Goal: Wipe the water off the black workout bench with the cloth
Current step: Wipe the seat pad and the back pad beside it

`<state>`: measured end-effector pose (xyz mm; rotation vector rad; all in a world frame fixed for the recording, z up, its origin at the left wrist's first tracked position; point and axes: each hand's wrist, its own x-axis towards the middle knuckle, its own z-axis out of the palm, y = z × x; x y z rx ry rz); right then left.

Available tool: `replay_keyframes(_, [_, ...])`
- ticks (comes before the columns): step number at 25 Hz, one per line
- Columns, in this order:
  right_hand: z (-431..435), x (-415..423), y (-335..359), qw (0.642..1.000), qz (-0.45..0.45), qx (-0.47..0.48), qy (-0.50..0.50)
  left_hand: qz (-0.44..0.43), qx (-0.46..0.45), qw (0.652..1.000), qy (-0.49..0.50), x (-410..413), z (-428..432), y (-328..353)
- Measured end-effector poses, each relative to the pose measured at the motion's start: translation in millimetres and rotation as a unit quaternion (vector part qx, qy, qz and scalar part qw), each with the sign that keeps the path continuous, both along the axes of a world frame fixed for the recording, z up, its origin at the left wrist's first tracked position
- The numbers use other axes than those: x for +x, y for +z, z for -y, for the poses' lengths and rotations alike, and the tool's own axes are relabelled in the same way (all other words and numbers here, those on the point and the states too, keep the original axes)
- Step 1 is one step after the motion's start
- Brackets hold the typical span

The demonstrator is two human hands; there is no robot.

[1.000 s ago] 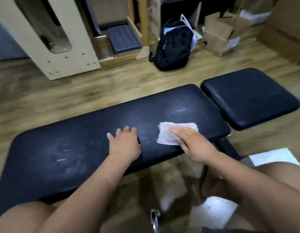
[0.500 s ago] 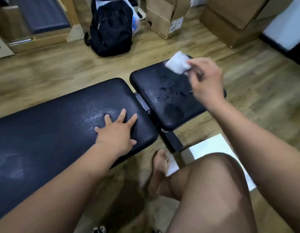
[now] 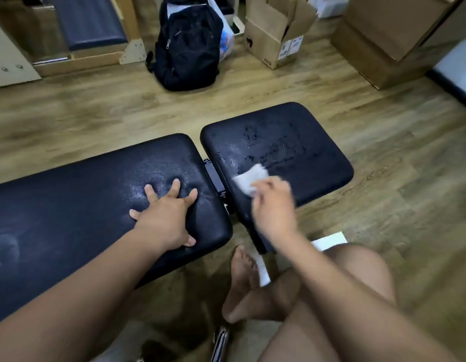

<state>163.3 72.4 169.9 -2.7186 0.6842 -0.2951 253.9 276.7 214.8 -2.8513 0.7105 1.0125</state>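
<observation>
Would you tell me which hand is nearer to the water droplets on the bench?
Right. The right hand holds the cloth just beside the droplets; the left hand rests on the long pad.

Right hand [image 3: 274,206] blurred (seemingly pinching cloth [image 3: 248,176]); bench [image 3: 69,205] cropped left.

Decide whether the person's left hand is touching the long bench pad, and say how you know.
Touching. The head view shows the left hand flat on the long bench pad, spread fingertips denting its surface.
</observation>
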Motion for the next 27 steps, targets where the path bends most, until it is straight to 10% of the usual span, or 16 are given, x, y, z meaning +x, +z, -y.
replay_keyframes(4, [-25,0,-1,0.983,-0.017,0.021,0.184,0.007,0.007,1.000,-0.005,-2,-5,-3])
replay_keyframes(12, [194,-2,25,0.971,-0.065,0.062,-0.220,0.016,0.025,0.999,-0.023,0,-3,-4])
replay_keyframes(21, [-44,6,-1,0.987,-0.023,0.013,0.159,0.016,0.024,0.999,-0.024,-1,-5,-4])
replay_keyframes(27, [66,-14,-7,0.997,0.016,0.018,0.068,-0.010,0.010,1.000,-0.008,0,-4,-2])
